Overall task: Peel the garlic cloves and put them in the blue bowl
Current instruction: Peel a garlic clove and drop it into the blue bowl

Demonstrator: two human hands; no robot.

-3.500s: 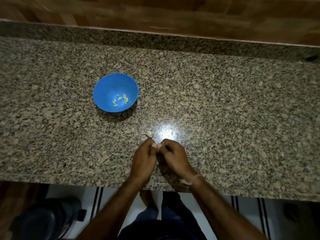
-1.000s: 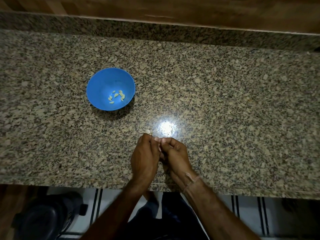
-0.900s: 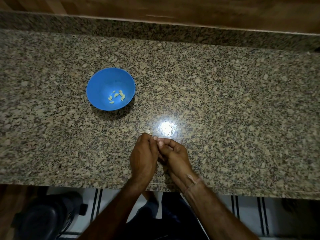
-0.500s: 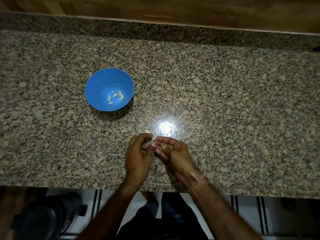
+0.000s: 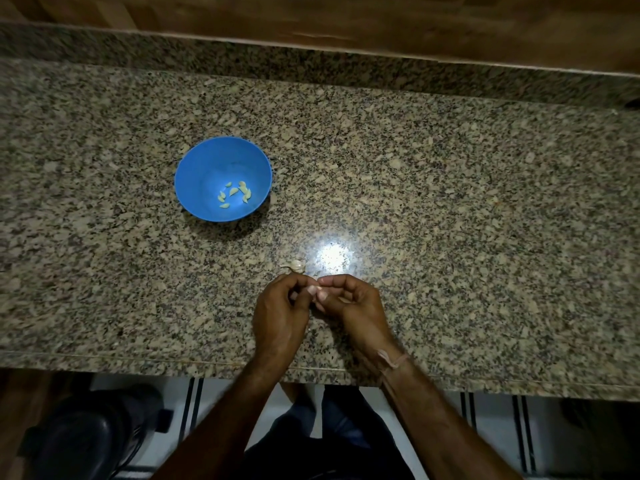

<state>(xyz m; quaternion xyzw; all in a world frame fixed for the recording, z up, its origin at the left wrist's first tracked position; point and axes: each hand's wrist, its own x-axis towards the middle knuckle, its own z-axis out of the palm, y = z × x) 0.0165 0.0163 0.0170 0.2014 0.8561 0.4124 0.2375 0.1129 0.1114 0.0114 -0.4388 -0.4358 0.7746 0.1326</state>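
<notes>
Left hand (image 5: 280,315) and right hand (image 5: 356,306) meet fingertip to fingertip above the near part of the worktop (image 5: 467,202); both grips closed tight, fingers curled in, thumb and forefinger of each pinching one small garlic clove (image 5: 313,290) between them; clove mostly hidden, only a pale sliver shows. 
Just beyond the grip, slightly left – a pale garlic piece (image 5: 294,266) with a curled tail lying on the worktop, not touched by either hand; clove or loose skin, cannot tell. 
Blue bowl (image 5: 201,168) further beyond and left of the grip, well apart, upright; several peeled cloves (image 5: 235,195) scattered on its bottom. 
Lamp glare (image 5: 334,259) on the stone just beyond the grip, to the right. 
Thin pale band (image 5: 393,361) on the right wrist, behind the grip.
</notes>
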